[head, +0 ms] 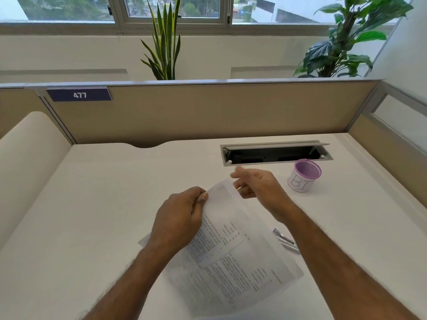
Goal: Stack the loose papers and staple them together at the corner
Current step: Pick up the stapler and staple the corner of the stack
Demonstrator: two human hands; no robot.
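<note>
A stack of printed papers (pixel 233 257) lies tilted over the white desk, its far corner lifted. My left hand (pixel 180 215) pinches the stack's left edge near that far corner between thumb and fingers. My right hand (pixel 256 184) hovers just beyond the same corner with fingers loosely spread; it is blurred, and whether it touches the sheet is unclear. A silver stapler (pixel 286 241) rests on the desk to the right of the papers, partly hidden under my right forearm.
A purple mesh cup (pixel 304 179) with a white label stands at the right. Behind it is an open cable tray slot (pixel 275 153) in the white desk (pixel 104 204). Beige partition walls (pixel 208 112) enclose the back and right sides.
</note>
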